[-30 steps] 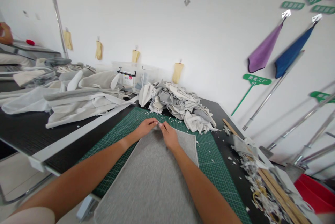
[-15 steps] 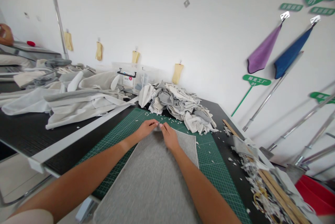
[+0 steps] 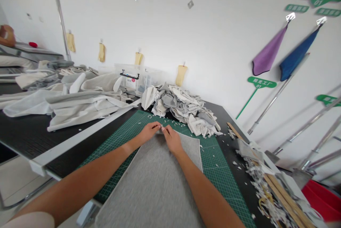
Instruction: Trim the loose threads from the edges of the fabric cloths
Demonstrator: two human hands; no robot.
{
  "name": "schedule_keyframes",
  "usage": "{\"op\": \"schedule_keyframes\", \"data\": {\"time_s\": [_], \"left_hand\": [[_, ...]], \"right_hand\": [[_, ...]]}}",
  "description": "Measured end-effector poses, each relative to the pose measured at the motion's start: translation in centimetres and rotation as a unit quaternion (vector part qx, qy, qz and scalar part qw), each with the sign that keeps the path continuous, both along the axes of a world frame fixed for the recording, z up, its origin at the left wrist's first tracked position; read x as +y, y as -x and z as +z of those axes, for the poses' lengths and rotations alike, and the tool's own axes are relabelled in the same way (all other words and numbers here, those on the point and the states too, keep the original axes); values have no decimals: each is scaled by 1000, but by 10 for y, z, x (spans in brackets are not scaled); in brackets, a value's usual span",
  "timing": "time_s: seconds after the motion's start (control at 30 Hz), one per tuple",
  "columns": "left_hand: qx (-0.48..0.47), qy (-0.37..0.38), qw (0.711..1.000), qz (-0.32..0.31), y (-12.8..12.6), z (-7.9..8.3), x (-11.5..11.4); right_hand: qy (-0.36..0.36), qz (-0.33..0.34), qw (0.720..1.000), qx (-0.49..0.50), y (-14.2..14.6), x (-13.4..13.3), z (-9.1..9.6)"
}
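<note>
A large piece of grey fabric (image 3: 160,181) lies over a green cutting mat (image 3: 213,160) and runs down over the near table edge. At its far edge, my left hand (image 3: 150,131) pinches the fabric between thumb and fingers. My right hand (image 3: 172,138) grips the same edge right beside it, the two sets of fingertips nearly touching. A bit of the fabric is raised between them. Small white scraps lie scattered on the mat beyond my hands.
A heap of grey and white cloth pieces (image 3: 178,105) sits behind the mat. More draped cloth (image 3: 85,103) covers the left side, near a clear plastic box (image 3: 135,78). Wooden strips (image 3: 283,197) and shredded scraps (image 3: 258,181) line the right edge. A person's arm (image 3: 7,36) shows far left.
Both hands keep their pinch on the fabric's far edge, with only slight finger movement. The whole view has shifted very slightly.
</note>
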State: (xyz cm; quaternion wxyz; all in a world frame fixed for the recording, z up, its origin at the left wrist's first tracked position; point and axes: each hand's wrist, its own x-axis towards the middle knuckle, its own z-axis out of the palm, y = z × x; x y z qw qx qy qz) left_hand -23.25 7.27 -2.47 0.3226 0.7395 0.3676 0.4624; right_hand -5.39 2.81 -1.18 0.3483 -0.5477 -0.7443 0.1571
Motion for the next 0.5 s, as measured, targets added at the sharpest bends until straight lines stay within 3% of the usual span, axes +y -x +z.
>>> {"op": "schedule_keyframes", "data": {"time_s": [0.5], "left_hand": [[-3, -1, 1000, -9, 1, -3, 0]], "right_hand": [[-19, 2, 999, -38, -1, 0, -3]]}}
